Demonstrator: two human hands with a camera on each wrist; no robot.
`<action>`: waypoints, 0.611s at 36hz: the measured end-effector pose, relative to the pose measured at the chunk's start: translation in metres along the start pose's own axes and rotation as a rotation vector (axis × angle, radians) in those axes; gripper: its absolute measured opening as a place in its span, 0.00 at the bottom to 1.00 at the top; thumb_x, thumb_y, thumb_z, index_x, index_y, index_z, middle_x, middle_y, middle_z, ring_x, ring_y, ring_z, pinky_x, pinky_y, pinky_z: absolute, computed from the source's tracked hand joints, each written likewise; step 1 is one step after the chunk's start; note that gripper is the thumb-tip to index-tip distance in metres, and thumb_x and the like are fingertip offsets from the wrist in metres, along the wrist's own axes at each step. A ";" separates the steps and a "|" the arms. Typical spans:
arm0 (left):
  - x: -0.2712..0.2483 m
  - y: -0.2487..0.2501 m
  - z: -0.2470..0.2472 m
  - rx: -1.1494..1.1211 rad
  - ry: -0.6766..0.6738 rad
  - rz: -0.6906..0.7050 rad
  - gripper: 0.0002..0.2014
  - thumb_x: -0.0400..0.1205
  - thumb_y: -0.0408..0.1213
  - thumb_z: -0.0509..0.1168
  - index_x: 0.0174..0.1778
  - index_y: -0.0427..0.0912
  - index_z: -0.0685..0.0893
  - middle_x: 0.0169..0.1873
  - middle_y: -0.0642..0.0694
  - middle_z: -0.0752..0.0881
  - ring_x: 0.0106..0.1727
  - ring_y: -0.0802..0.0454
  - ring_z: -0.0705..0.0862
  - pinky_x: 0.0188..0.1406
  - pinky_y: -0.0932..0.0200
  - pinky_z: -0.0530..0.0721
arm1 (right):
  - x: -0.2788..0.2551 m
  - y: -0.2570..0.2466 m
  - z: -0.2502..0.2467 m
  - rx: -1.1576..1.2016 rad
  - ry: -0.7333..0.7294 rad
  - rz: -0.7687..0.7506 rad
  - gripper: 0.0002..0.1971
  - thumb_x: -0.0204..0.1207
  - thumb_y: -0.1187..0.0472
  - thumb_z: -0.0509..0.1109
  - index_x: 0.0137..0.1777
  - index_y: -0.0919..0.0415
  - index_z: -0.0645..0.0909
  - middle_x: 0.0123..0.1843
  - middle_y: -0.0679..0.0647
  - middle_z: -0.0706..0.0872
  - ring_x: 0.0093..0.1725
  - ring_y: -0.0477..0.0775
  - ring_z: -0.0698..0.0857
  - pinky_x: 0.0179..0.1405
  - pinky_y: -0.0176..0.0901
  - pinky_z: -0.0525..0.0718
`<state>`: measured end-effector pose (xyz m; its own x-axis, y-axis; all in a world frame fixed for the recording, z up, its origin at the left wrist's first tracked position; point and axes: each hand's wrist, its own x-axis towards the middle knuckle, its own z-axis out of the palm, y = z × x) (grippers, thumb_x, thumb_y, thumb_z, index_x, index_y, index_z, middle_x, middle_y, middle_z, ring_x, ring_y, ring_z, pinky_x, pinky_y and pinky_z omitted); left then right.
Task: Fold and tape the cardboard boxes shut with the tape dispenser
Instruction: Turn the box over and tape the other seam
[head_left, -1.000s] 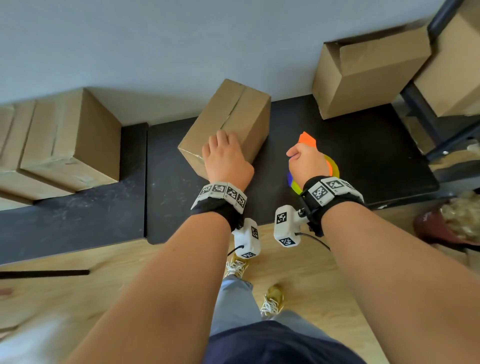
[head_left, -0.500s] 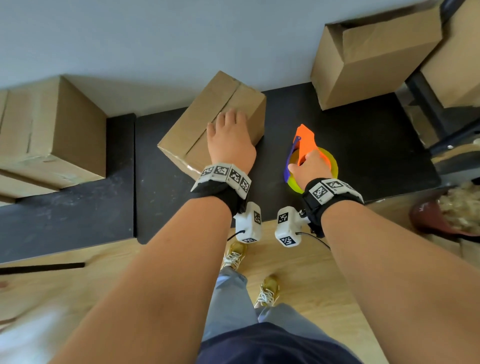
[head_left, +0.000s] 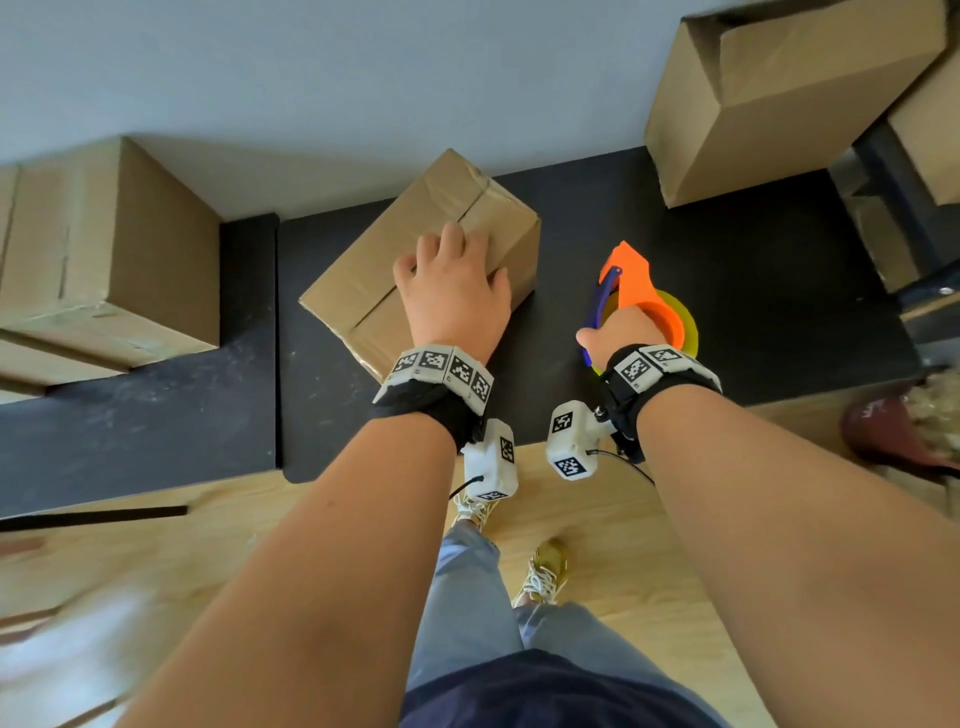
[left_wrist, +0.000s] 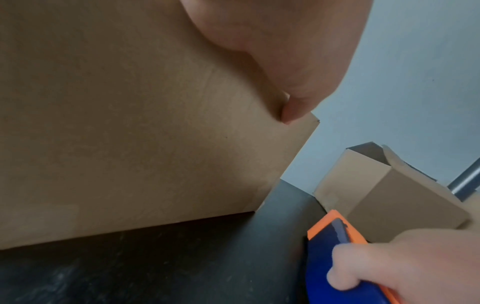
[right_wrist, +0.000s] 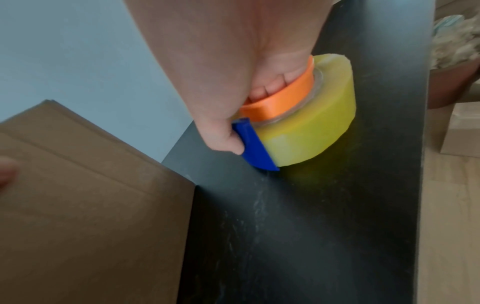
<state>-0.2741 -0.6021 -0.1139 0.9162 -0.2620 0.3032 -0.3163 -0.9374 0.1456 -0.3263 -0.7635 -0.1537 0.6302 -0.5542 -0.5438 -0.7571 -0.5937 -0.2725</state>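
Observation:
A closed cardboard box (head_left: 395, 270) lies askew on the black table (head_left: 753, 270), with a centre seam along its top. My left hand (head_left: 452, 291) rests on the near right part of the top, fingers spread, thumb at the right edge (left_wrist: 293, 111). To its right my right hand (head_left: 618, 332) grips the tape dispenser (head_left: 631, 280), orange with a blue blade (right_wrist: 255, 150). The fingers go through its orange core (right_wrist: 280, 102). The yellow tape roll (right_wrist: 311, 127) sits on the table, a little apart from the box (right_wrist: 91, 205).
An open-topped cardboard box (head_left: 779, 93) stands at the back right against the wall, beside a dark metal rack (head_left: 893, 171). Stacked closed boxes (head_left: 104, 244) occupy a lower black table at the left. A maroon object (head_left: 893, 431) lies on the wooden floor at the right.
My left hand has slid further onto the box top, and the box has turned a little on the table. The right hand still holds the dispenser, whose orange front shows more.

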 end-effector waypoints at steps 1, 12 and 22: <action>0.000 0.000 0.000 0.002 0.002 0.001 0.17 0.78 0.49 0.64 0.60 0.47 0.83 0.54 0.48 0.81 0.56 0.43 0.78 0.57 0.46 0.72 | -0.002 0.000 -0.002 0.027 0.007 0.009 0.16 0.79 0.48 0.68 0.42 0.61 0.75 0.31 0.54 0.76 0.28 0.52 0.76 0.25 0.42 0.71; -0.009 -0.007 -0.021 0.044 -0.102 -0.016 0.11 0.77 0.42 0.62 0.53 0.45 0.81 0.53 0.45 0.78 0.55 0.42 0.76 0.56 0.47 0.72 | -0.032 -0.002 -0.051 0.659 -0.043 0.031 0.09 0.78 0.55 0.60 0.40 0.59 0.73 0.45 0.58 0.77 0.38 0.55 0.74 0.37 0.46 0.71; -0.008 -0.019 -0.045 -0.072 -0.220 -0.089 0.14 0.84 0.46 0.57 0.56 0.43 0.82 0.56 0.45 0.79 0.60 0.44 0.76 0.56 0.49 0.75 | -0.069 -0.004 -0.076 0.817 0.018 -0.011 0.41 0.70 0.33 0.72 0.72 0.65 0.75 0.68 0.59 0.82 0.63 0.59 0.82 0.59 0.47 0.77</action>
<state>-0.2868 -0.5718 -0.0767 0.9702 -0.2303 0.0749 -0.2415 -0.9423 0.2319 -0.3536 -0.7677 -0.0548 0.6358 -0.5639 -0.5271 -0.6330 0.0099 -0.7741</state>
